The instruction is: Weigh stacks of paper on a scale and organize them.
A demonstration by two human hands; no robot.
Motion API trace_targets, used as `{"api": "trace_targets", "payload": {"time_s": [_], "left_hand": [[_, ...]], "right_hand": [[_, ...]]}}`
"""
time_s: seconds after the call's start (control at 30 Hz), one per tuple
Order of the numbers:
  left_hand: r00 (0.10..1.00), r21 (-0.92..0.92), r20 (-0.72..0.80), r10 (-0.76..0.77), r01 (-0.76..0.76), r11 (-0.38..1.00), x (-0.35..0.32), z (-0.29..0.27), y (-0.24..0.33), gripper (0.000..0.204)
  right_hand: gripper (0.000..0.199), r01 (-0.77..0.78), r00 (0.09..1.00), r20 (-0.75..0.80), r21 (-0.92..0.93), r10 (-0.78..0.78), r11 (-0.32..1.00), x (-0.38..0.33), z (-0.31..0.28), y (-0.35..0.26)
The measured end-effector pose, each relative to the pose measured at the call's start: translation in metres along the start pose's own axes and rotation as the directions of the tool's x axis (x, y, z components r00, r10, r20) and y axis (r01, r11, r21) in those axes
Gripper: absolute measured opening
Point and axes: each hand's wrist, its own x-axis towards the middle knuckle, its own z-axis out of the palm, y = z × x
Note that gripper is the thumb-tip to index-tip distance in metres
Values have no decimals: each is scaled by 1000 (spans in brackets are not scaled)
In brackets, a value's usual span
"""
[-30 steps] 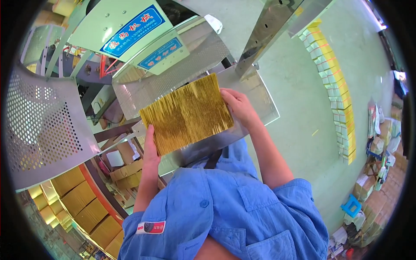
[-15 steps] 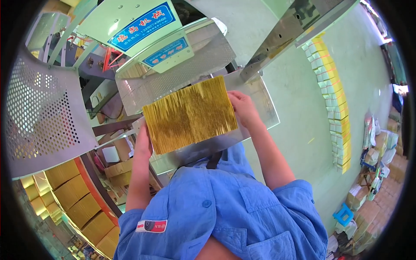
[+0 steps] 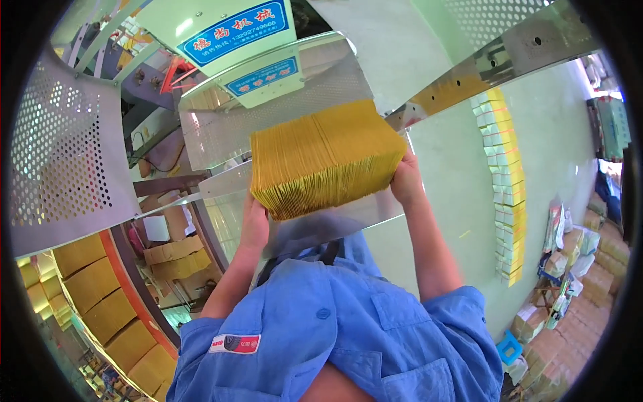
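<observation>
A thick stack of golden-yellow paper sheets is held between my two hands above a shiny metal tray. Its top lies tilted toward the far side, with the ragged sheet edges facing me. My left hand grips the lower left end, its fingers partly hidden by the paper. At the right end my right hand is pressed against the stack, fingers mostly behind it. Just beyond the stack stands a pale green machine with a perforated metal guard and a blue label.
A perforated metal panel stands at the left, above a row of yellow paper bundles. A steel bar juts out at the upper right. On the floor at right run a line of wrapped bundles and a blue stool.
The stack has moved right and tipped, so its broad upper face now shows along with its ragged edges. Both hands have moved right with it. My view has shifted slightly.
</observation>
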Motion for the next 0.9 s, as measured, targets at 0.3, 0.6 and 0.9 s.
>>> {"api": "trace_targets", "payload": {"time_s": [0.3,0.6,0.9], "left_hand": [[988,129,89,128,-139,982,5,17,-15,48],[994,5,91,63,-64,998,8,20,-16,45],[983,-124,178,54,-32,992,27,52,5,56]], "right_hand": [[28,209,978,12,55,-210,976,7,-10,16],[25,221,974,-60,42,-218,974,4,-31,14],[21,271,930,-226,-109,-289,957,-3,-39,-13]]}}
